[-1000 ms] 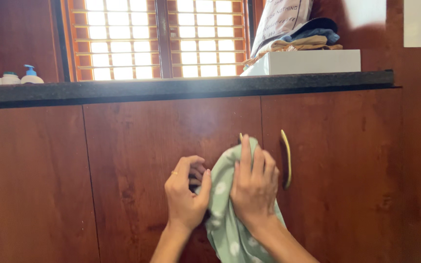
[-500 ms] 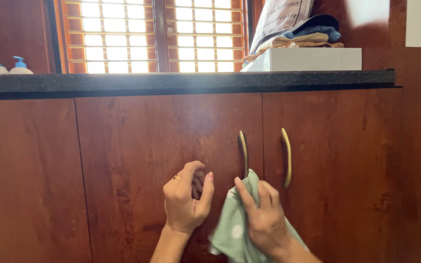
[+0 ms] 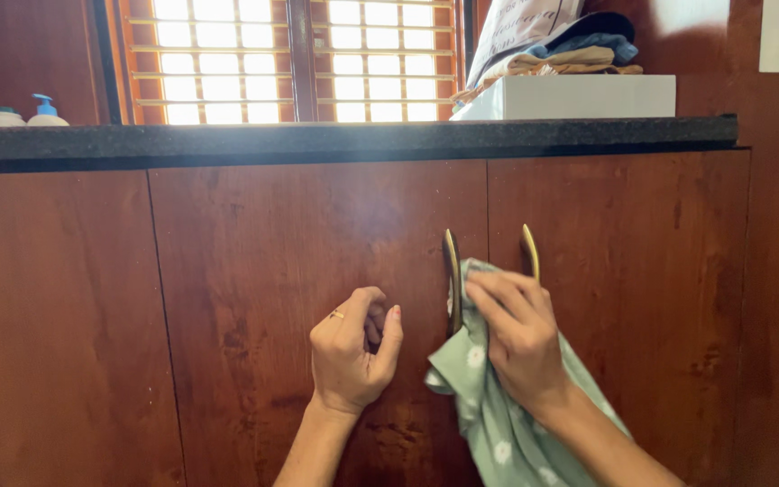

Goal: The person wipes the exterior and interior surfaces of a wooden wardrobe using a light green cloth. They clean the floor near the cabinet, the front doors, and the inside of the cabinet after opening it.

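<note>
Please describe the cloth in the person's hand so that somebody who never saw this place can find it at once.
Look below the dark counter at the brown cabinet doors. Where two doors meet there are two curved brass handles, and the right hand presses the cloth against them. It is the only soft, pale green thing there, with small white flowers.
</note>
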